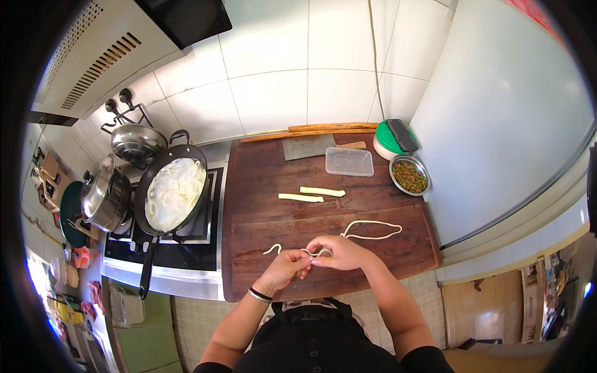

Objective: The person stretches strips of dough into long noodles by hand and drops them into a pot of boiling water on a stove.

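Note:
My left hand (290, 266) and my right hand (344, 252) meet above the front of a dark wooden board (261, 219), fingertips pinching one long dough strand (380, 222). A short curved end of the strand lies on the wood left of my left hand. To the right of my right hand, its rest forms a long loop on the board. Part of the strand between the hands is hidden by the fingers. Beyond them lie two thick dough strips (301, 197), pale yellow and side by side, touched by neither hand.
Left of the board, a wok (205, 172) of noodles in whitish liquid sits on the gas stove (186, 256), handle jutting forward. Along the back are a cleaver (308, 147), a clear plastic container (350, 162), wooden rods (266, 136), and a metal bowl (392, 163) of chopped vegetables.

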`<state>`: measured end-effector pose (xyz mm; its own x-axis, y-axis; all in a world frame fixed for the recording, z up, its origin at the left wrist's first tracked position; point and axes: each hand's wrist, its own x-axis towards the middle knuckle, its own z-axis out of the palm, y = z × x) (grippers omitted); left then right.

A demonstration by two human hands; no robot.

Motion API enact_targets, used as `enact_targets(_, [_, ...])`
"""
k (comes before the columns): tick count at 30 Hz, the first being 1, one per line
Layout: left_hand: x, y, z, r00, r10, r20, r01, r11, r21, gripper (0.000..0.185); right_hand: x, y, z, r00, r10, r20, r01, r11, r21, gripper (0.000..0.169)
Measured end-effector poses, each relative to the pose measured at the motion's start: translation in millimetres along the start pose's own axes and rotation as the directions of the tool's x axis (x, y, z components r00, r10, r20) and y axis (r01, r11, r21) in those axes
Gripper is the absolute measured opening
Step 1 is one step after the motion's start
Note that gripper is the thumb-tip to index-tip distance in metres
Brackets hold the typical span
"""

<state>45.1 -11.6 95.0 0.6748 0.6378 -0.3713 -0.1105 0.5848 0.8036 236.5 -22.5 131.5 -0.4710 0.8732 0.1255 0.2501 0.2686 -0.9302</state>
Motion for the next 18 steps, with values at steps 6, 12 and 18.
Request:
enact_targets(6, [-8.3,17.7,-2.3,0.987,-0.014,-0.159,0.053,0.968,0.245,0.019,3.5,-6.6,0.9,0.972,0.201,0.123,-0.191,0.978,-0.087,0.022])
enact_targets(12, [-26.0,20.6,-26.9,0.988,0.026,-0.153,0.028,0.941,0.337,0.025,-4.2,-1.1,-14.0,0.968,0.215,0.128,-0.199,0.972,-0.125,0.018])
enact_targets(18, [-59.2,36.0,-49.8,0.946,0.146,-0.290,-0.026,0.924,0.380,0.027,-26.0,24.7,-46.2,0.966,0.234,0.109,-0.216,0.964,-0.158,0.017])
